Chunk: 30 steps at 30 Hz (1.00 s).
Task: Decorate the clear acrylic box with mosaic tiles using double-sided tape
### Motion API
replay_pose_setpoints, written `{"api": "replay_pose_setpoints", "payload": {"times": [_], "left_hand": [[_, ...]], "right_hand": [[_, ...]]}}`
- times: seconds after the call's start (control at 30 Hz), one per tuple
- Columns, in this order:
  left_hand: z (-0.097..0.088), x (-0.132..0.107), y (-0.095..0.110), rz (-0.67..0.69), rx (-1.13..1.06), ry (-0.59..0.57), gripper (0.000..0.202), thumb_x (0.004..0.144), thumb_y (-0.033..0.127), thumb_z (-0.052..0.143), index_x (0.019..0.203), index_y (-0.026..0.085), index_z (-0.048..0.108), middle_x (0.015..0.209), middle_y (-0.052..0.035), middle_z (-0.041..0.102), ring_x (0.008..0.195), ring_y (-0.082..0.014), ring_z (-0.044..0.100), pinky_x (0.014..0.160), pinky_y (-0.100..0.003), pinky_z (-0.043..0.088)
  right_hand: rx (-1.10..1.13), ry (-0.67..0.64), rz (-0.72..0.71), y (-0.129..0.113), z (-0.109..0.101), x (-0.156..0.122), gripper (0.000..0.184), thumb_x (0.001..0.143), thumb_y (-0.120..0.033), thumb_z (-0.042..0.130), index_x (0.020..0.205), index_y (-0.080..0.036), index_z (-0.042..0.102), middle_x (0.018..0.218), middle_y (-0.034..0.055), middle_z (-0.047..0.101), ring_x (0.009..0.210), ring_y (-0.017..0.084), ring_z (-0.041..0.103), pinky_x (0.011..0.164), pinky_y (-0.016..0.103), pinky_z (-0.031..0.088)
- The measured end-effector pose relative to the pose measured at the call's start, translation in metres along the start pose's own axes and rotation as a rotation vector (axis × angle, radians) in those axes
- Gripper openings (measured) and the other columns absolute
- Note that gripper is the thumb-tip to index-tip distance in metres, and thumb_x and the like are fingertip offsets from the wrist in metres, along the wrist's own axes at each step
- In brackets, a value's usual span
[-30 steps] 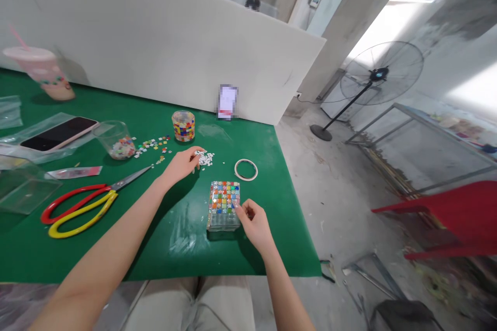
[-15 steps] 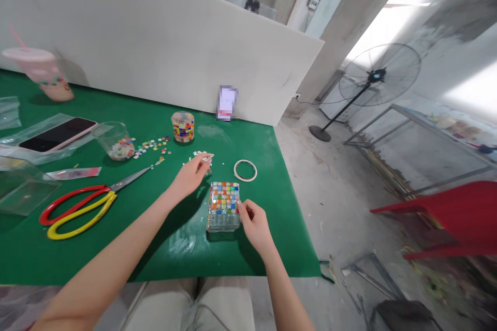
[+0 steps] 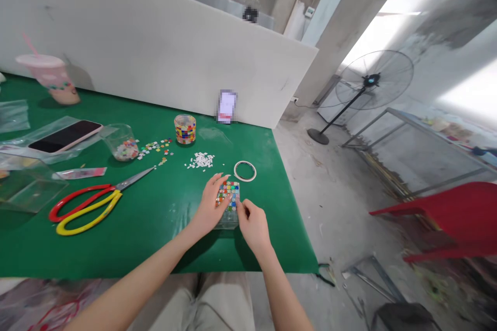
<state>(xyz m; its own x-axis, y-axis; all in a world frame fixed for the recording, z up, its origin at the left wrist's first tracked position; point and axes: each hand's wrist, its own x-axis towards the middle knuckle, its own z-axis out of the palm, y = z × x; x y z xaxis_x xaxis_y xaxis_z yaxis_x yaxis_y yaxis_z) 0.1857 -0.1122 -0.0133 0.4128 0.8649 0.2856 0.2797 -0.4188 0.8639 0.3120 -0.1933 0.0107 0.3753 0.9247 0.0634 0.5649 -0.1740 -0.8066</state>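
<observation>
A small clear box (image 3: 227,224) with rows of colourful mosaic tiles on its face is near the table's front edge. My left hand (image 3: 212,202) lies over its left side, fingers at the far edge and thumb across the tiles. At the right side, my right hand (image 3: 254,223) has its fingers curled and its fingertips against the box edge. Just beyond is a loose pile of white tile pieces (image 3: 202,160). A narrow roll of white tape (image 3: 245,170) rests flat to the right of that pile.
Scissors (image 3: 104,201) with red and yellow handles lie left, near a plastic cup of tiles (image 3: 127,150) and scattered coloured tiles (image 3: 155,149). A mosaic-covered jar (image 3: 185,130) stands farther back. A phone (image 3: 66,136), a pink drink cup (image 3: 56,80) and a clear container (image 3: 27,186) occupy the left.
My left hand has moved from the white pile back towards me and onto the box. My right hand has stayed at the box's right edge. The view has shifted slightly.
</observation>
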Motion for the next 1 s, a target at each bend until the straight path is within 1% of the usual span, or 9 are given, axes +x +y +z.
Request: {"api": "replay_pose_setpoints", "payload": {"times": [0.2,0.43,0.47,0.53,0.6,0.7,0.77,0.87,1.0], "left_hand": [[0.003,-0.001,-0.005,0.015,-0.011,0.010,0.041,0.090,0.030,0.051,0.131,0.022,0.051,0.145,-0.0143,0.041,0.141,-0.0297,0.034,0.117,-0.052,0.026],[0.003,0.001,-0.010,0.025,-0.030,0.035,0.041,0.088,0.027,0.055,0.128,0.027,0.051,0.144,-0.0108,0.043,0.139,-0.0276,0.037,0.116,-0.051,0.028],[0.003,0.001,-0.011,0.027,-0.031,0.040,0.041,0.088,0.026,0.055,0.128,0.027,0.052,0.143,-0.0109,0.044,0.139,-0.0278,0.038,0.116,-0.051,0.029],[0.004,0.001,-0.010,0.029,-0.032,0.051,0.040,0.087,0.025,0.055,0.127,0.025,0.053,0.142,-0.0118,0.045,0.138,-0.0286,0.039,0.115,-0.051,0.030],[0.004,0.001,-0.009,0.033,-0.034,0.060,0.040,0.087,0.024,0.055,0.127,0.024,0.053,0.141,-0.0126,0.046,0.137,-0.0287,0.040,0.115,-0.051,0.030],[0.005,0.000,-0.008,0.037,-0.040,0.067,0.040,0.087,0.023,0.055,0.127,0.023,0.053,0.140,-0.0131,0.047,0.137,-0.0280,0.040,0.116,-0.050,0.030],[0.006,0.000,-0.009,0.035,-0.043,0.068,0.040,0.086,0.022,0.055,0.126,0.022,0.053,0.139,-0.0137,0.047,0.136,-0.0279,0.041,0.116,-0.049,0.029],[0.006,0.000,-0.010,0.032,-0.042,0.071,0.040,0.085,0.021,0.055,0.125,0.022,0.054,0.139,-0.0131,0.047,0.136,-0.0279,0.042,0.116,-0.050,0.029],[0.004,0.001,-0.012,0.035,-0.022,0.066,0.038,0.086,0.022,0.056,0.124,0.025,0.055,0.140,-0.0111,0.047,0.136,-0.0278,0.042,0.115,-0.050,0.031]], "right_hand": [[-0.048,0.068,-0.007,-0.006,0.003,-0.004,0.037,0.090,-0.040,0.040,0.058,-0.024,0.030,0.051,-0.0051,0.033,0.049,0.014,0.026,0.053,0.030,0.017],[0.068,-0.050,-0.070,0.013,-0.003,0.004,0.047,0.097,-0.047,0.031,0.059,-0.022,0.042,0.052,-0.0038,0.045,0.049,0.013,0.042,0.049,0.026,0.032],[0.077,-0.058,-0.076,0.016,-0.002,0.005,0.048,0.098,-0.047,0.033,0.059,-0.021,0.045,0.052,-0.0044,0.045,0.049,0.012,0.043,0.049,0.025,0.034],[0.081,-0.058,-0.086,0.020,0.001,0.009,0.043,0.097,-0.045,0.045,0.065,-0.018,0.053,0.057,-0.0050,0.050,0.051,0.010,0.048,0.051,0.024,0.040],[0.072,-0.046,-0.088,0.022,0.004,0.011,0.033,0.095,-0.042,0.054,0.079,-0.014,0.060,0.068,-0.0035,0.058,0.058,0.010,0.055,0.057,0.025,0.048],[0.044,-0.025,-0.087,0.023,0.009,0.011,0.027,0.095,-0.039,0.056,0.093,-0.013,0.063,0.083,-0.0002,0.064,0.067,0.012,0.062,0.062,0.028,0.053],[0.020,-0.011,-0.093,0.023,0.011,0.009,0.027,0.095,-0.039,0.056,0.090,-0.013,0.063,0.079,-0.0009,0.064,0.064,0.011,0.061,0.061,0.027,0.052],[-0.016,0.009,-0.115,0.021,0.011,0.004,0.036,0.096,-0.042,0.051,0.073,-0.016,0.058,0.062,-0.0048,0.056,0.053,0.009,0.053,0.054,0.024,0.045],[-0.055,0.005,-0.167,0.018,-0.002,0.007,0.050,0.098,-0.049,0.039,0.057,-0.021,0.049,0.049,-0.0047,0.051,0.047,0.012,0.049,0.048,0.025,0.036]]}}
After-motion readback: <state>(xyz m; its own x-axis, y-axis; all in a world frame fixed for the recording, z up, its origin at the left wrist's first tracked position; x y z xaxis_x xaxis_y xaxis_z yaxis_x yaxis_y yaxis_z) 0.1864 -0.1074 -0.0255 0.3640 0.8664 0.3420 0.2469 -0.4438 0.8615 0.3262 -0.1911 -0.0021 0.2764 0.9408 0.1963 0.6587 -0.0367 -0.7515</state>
